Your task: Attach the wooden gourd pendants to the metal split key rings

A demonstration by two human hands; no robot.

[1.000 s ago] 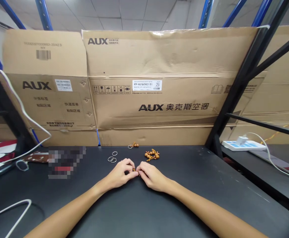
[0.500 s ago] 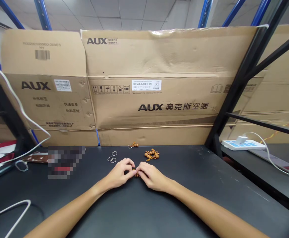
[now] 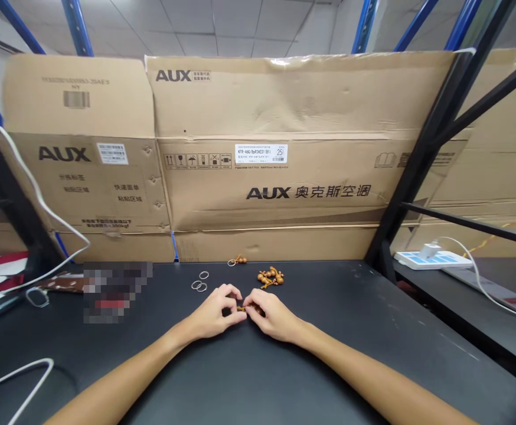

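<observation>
In the middle of the black tabletop, my right hand pinches a small brown beaded charm, which the fingers largely cover. A short yellowish cord sticks out of it to the left. My left hand is close by, its thumb and fingers curved and apart around the cord's end; no firm grip shows. Beyond the hands lies a pile of similar brown beaded charms. Several loose metal split rings rest to the left. Farther back, one charm lies with a ring at it.
Cardboard panels stand along the back edge. A black metal post rises at the right, with a white power strip beyond it. White cables and a blurred dark item lie on the left.
My left thumb and fingers have parted a little, and the cord now shows between the hands. The charm sits farther into my right fingers. The pile and rings have not moved.
</observation>
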